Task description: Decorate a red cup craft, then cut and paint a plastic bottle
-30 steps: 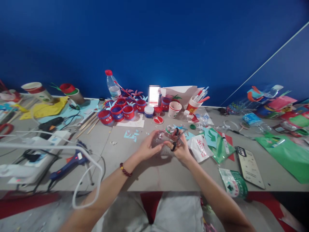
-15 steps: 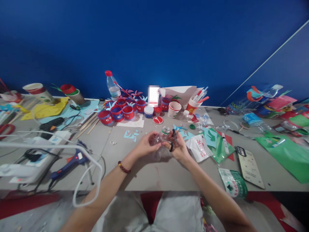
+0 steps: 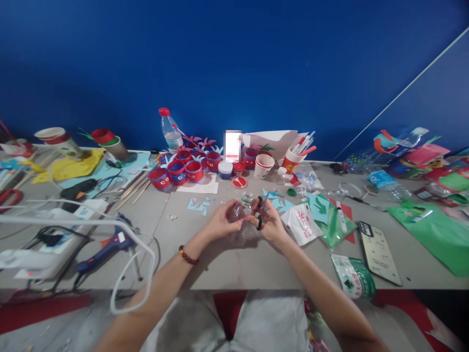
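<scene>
A clear plastic bottle (image 3: 239, 235) with a green ring round its neck is held low over the table in front of me. My left hand (image 3: 220, 222) grips its left side, thumb stretched across the front. My right hand (image 3: 273, 226) is closed on scissors (image 3: 260, 222) with black handles, the blade end pointing up and away. The right fingertips also touch the bottle, close to my left thumb. Its lower edge is see-through and hard to make out. Beyond the hands lie light blue paper scraps (image 3: 198, 205) and a red-and-white lid (image 3: 239, 182).
Red and purple painted cups (image 3: 160, 178) stand along the back, near a paper cup of pens (image 3: 292, 160). On the left are a glue gun (image 3: 102, 252) and a power strip (image 3: 78, 239) with loose cables. A phone (image 3: 379, 254) and a white packet (image 3: 303, 224) lie on the right.
The bottle's neck has tipped slightly left and toward me between the hands. My right hand and the scissors have shifted a little; both grips stay the same.
</scene>
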